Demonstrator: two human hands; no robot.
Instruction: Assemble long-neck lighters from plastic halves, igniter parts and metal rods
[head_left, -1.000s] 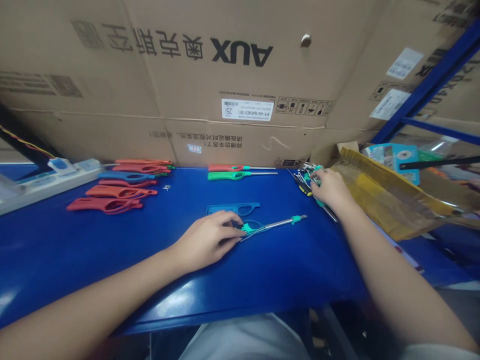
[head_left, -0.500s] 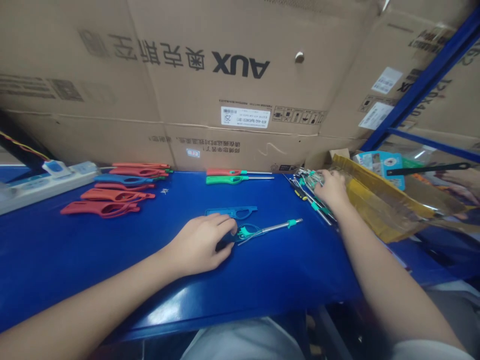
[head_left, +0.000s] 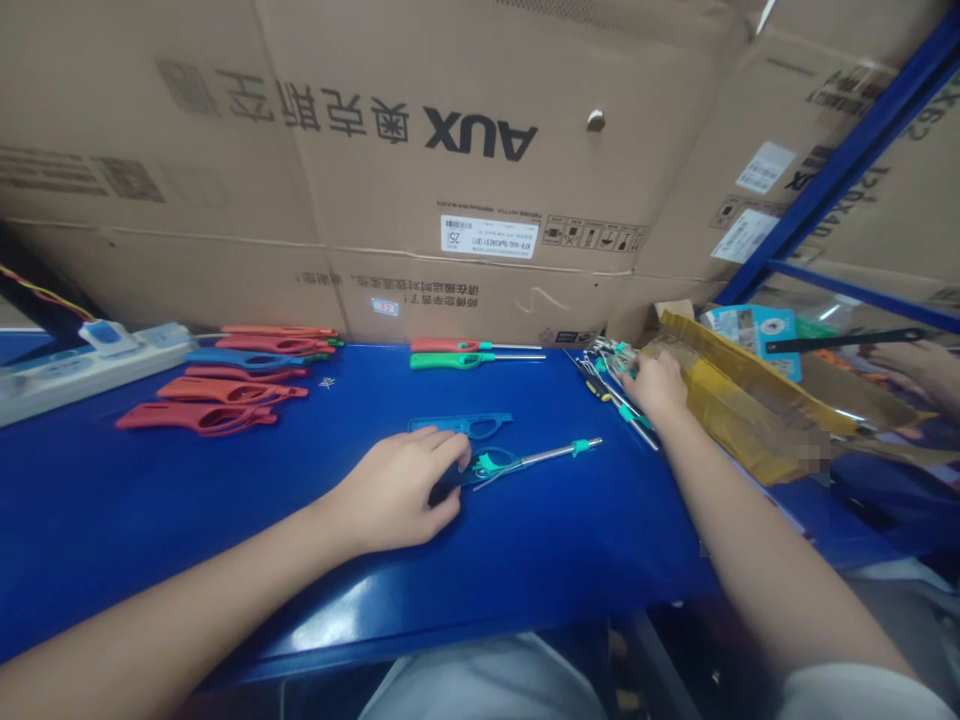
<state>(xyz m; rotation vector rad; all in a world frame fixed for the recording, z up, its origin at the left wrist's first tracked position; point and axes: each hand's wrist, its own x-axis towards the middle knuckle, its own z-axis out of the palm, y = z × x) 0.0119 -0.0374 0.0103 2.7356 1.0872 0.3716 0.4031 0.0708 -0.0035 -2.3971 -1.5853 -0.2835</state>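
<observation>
My left hand (head_left: 409, 490) is closed around the handle of a partly assembled stick lighter (head_left: 487, 466), a dark blue shell with green parts, thin wires and a metal tube pointing right. Just beyond it lies an empty blue lighter shell half (head_left: 480, 424). At the right, my right hand (head_left: 658, 385) reaches into a pile of metal lighter tubes with green parts (head_left: 611, 360). Its fingers are bent in among them, and what they grip is hidden. A yellow-and-black screwdriver (head_left: 596, 386) lies against that pile.
Red, orange and blue lighter shells (head_left: 202, 415) lie at left, by a white power strip (head_left: 105, 370). Red and green lighters (head_left: 450, 360) lie at the back before a cardboard wall (head_left: 337, 220). A taped box (head_left: 750, 400) stands right; another person's hand (head_left: 922, 365) is beyond it.
My right hand has shifted slightly toward me and left at the pile. My left hand keeps its hold on the stick lighter. Another person's hand at far right has moved.
</observation>
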